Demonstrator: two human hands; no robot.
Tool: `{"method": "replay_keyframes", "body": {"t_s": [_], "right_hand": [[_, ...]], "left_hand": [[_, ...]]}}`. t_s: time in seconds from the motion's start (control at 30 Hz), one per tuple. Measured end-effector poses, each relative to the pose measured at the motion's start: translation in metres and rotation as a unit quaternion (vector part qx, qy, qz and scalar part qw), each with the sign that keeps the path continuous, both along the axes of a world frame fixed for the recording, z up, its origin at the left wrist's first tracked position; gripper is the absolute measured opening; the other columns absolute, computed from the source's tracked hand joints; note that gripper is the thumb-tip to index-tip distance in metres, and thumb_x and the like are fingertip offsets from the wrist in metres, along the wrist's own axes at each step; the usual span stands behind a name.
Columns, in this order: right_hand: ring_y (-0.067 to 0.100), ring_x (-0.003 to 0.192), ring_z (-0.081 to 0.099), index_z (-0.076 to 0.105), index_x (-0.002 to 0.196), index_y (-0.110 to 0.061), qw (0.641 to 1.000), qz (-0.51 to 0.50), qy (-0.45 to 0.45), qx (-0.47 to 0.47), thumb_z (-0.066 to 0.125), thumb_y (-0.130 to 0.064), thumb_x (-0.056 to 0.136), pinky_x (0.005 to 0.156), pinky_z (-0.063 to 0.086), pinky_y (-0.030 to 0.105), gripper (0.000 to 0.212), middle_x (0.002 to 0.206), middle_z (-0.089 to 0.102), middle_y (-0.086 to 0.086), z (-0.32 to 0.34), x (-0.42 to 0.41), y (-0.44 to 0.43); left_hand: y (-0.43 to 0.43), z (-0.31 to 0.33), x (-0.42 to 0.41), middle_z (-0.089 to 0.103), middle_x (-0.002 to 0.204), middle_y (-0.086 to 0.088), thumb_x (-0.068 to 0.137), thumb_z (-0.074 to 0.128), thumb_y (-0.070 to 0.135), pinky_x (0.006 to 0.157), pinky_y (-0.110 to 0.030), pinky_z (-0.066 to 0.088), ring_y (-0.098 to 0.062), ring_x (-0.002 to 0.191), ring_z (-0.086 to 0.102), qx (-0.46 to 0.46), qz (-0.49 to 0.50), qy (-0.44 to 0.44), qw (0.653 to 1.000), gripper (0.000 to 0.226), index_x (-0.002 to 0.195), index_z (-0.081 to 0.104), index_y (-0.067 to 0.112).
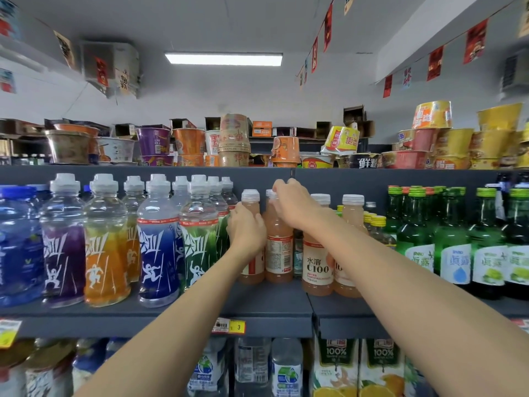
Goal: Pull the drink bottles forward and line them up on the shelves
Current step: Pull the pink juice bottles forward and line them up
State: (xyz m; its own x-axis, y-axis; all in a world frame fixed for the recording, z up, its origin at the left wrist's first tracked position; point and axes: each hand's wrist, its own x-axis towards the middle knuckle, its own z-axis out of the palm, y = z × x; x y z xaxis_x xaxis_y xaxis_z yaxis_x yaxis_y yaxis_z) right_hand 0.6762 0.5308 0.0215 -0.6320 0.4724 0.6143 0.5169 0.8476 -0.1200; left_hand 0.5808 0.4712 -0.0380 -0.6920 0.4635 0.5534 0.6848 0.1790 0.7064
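Several pink C100 juice bottles with white caps stand on the dark grey shelf at mid height. My left hand is wrapped around the body of the leftmost pink bottle. My right hand grips the cap and neck of the pink bottle beside it, whose label back faces out. Two more pink bottles stand to the right, nearer the shelf's front edge, partly hidden by my right forearm.
Sports drink bottles in purple, orange, blue and green fill the shelf's left side. Green glass bottles stand at the right. Instant noodle cups crowd the top shelf. Water bottles and juice cartons sit below.
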Motion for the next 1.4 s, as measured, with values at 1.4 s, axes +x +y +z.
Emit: {"method": "replay_keyframes", "body": {"t_s": [1.4], "right_hand": [[0.019,0.098,0.062,0.044,0.137,-0.021,0.999,0.034,0.029,-0.026,0.059,-0.073,0.083,0.075,0.056,0.036,0.077,0.117,0.062,0.001,-0.012,0.068,-0.008]], "left_hand": [[-0.075,-0.025,0.028,0.064,0.116,0.011,0.096,0.061,0.037,0.071,-0.017,0.048,0.001,0.096,0.062,0.048,-0.176,-0.046,0.982,0.051,0.142,0.044,0.021]]}}
